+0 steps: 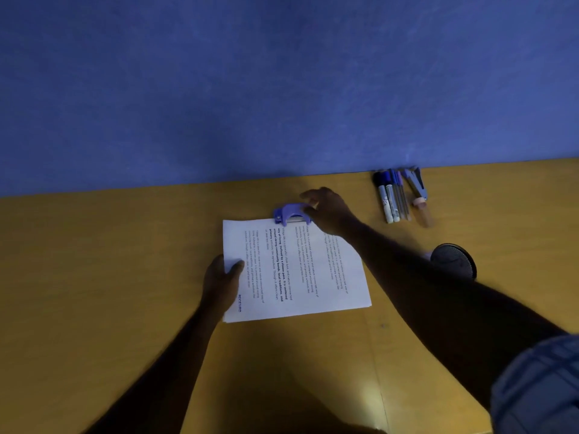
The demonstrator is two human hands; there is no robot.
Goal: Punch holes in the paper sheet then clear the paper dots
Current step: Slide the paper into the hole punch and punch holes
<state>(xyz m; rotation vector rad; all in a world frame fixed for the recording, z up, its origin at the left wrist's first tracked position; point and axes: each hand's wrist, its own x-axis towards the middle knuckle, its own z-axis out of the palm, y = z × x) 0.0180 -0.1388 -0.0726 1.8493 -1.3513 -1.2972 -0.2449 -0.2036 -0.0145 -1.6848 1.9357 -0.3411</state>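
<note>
1. Head view: I see the paper sheet (294,270) flat on the desk (109,261), its far edge pushed into the mouth of the hole punch (289,213). So the thing I am working on sits between my two holds, the punch at its far edge.
2. My left hand (223,277) pinches the sheet's left margin, thumb on top and the other fingers tucked under or beside the edge. It is closed on the paper, lightly by the look of it.
3. My right hand (327,213) is spread loose, fingers curled over the right end of the punch. Whether they are already pressing it or just above it, I cannot tell.
4. To do this step well, I judge the left pinch should keep the sheet pushed square into the slot while the right palm shifts to the lever's middle, just left of where the fingers are now, and presses straight down in one firm stroke.
5. Pressing off-centre risks tipping the punch and skewing the holes.
6. Hard to see: the slot itself, how deep the paper goes in, and whether this is one sheet or several.
7. No paper dots show anywhere. The markers (390,195), well right of my right hand, are blurred.
</note>
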